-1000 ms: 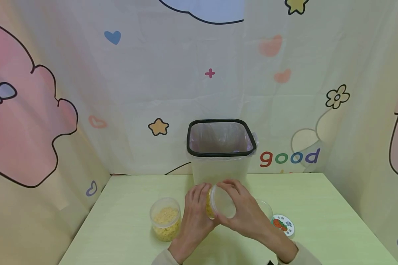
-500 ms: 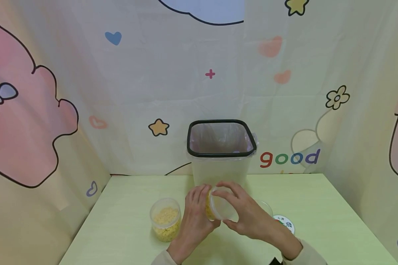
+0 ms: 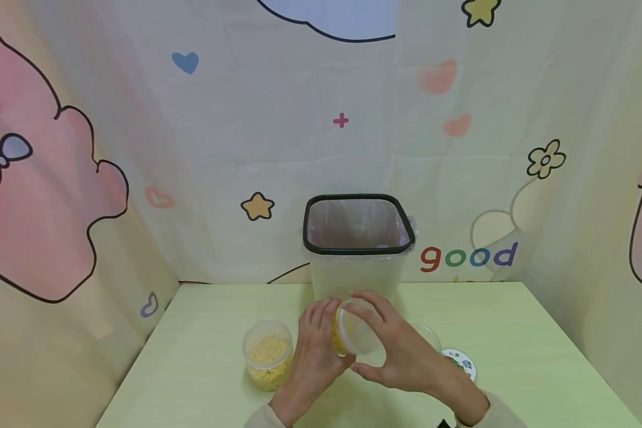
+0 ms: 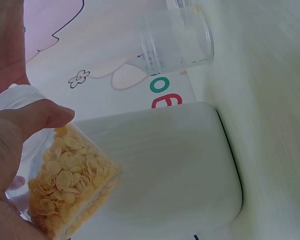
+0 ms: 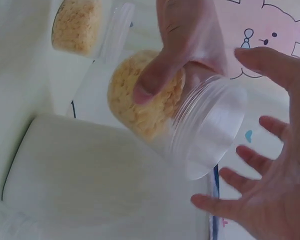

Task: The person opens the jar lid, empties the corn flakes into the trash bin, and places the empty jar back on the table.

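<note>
My left hand [image 3: 318, 342] grips a clear plastic jar [image 5: 147, 95] partly filled with yellow cereal flakes [image 4: 64, 180]. The jar is tilted, its threaded mouth end facing right; a whitish, translucent surface shows there, and I cannot tell whether it is a cover. Close to that end, my right hand [image 3: 409, 351] is spread with thumb and fingers apart; the right wrist view shows a gap between them and the rim. A second jar [image 3: 267, 362] of flakes stands upright left of my left hand. Behind my right hand is a clear jar [image 4: 177, 40], partly hidden in the head view.
A pale bin [image 3: 355, 273] with a black rim and a plastic liner stands at the table's back. A round printed lid [image 3: 464, 362] lies at right, partly covered by my right forearm. A patterned cloth [image 3: 219, 137] surrounds the table [image 3: 192, 351].
My right hand has let go of the jar's mouth end and its thumb and fingers have spread apart, slightly to the right. The left hand keeps the jar in nearly the same place.
</note>
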Motion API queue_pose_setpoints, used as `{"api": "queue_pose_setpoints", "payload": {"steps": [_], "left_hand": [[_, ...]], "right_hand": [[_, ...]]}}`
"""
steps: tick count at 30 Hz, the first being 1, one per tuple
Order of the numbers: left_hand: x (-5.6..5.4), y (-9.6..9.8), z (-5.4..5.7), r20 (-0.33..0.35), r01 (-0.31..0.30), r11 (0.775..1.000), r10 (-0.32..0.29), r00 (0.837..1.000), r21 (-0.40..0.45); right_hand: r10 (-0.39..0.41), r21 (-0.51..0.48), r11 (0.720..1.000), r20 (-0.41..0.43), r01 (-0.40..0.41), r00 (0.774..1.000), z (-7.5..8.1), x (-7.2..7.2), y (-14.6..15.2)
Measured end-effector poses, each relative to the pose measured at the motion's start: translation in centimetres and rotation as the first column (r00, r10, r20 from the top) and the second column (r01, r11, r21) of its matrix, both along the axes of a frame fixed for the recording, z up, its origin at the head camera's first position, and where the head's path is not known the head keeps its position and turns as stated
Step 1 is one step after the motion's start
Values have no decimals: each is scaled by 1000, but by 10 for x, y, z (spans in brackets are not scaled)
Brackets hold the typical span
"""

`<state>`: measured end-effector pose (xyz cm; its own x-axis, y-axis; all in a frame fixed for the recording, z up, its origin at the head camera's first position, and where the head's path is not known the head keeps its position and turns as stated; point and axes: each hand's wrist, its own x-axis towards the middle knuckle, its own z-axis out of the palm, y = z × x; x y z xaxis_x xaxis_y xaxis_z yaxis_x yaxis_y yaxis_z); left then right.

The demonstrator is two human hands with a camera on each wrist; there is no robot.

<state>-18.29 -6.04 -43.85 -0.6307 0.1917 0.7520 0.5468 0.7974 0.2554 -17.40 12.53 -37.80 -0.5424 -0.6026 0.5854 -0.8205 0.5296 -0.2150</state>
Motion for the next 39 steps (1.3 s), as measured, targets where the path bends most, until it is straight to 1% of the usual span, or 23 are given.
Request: {"api": "queue_pose_setpoints", "payload": {"steps": [3,5,8,11,13,15,16,18,21,25,31,39], "left_hand": [[-1,0,-1,-8,4,1000,-3,1000,10],[-1,-1,-1,-21,10,1000,-9,1000,16],[-3,-1,-2,-51,15,1000,-14,999,17],[-4,-1,-2,-68,11,1000,-10,998,9],[-4,-1,-2,-61,3,1000,-3,998,4],[-4,-1,-1,-54,-5,1000,5,999,1],[-4,-1,-1,-53,-8,1000,8,999,1],[-4,-1,-1,-49,-9,1000,9,999,4],[-4,0,-1,-57,-10,1000,10,998,5],[-3,0,-1,-55,-24,1000,24,998,-7],[-2,0,0,-52,-33,999,32,998,-13],[-3,0,0,-53,-31,999,30,998,-12]], "right_hand": [[-89,-60,994,23,91,996,2,6,-3],[-168,-94,981,52,172,984,4,9,-6],[-278,-105,951,127,291,952,6,12,-11],[-360,-76,921,205,381,910,6,13,-16],[-395,-62,905,244,420,886,6,12,-19],[-417,-55,893,270,446,868,5,11,-22],[-423,-53,889,281,454,862,5,11,-23],[-425,-58,886,292,460,857,5,10,-25],[-412,-74,889,299,451,861,4,8,-27],[-386,-103,897,295,431,874,2,6,-28],[-339,-129,916,256,379,905,1,5,-26],[-262,-120,951,182,286,948,1,3,-20]]}}
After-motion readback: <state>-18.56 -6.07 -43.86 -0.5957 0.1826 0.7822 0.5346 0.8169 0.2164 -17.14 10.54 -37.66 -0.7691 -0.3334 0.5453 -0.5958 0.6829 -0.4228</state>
